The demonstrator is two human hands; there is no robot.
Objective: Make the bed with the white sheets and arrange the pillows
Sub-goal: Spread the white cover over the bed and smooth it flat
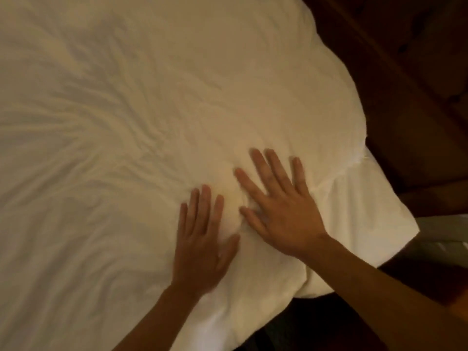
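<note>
A white sheet (126, 110) covers the bed and fills most of the head view, with many fine creases fanning out on its left half. My left hand (202, 239) lies flat on the sheet near the bed's lower right corner, fingers straight and close together. Beside it, my right hand (281, 206) presses flat on the sheet with its fingers spread. The two hands almost touch at the thumbs. The sheet's corner (374, 219) hangs over the bed's edge to the right of my right hand. No pillow is in view.
Dark wooden furniture or flooring (417, 84) runs along the right side of the bed. A pale grey patch (445, 239) shows at the right edge below the sheet's corner. The area under the bed's near edge is dark.
</note>
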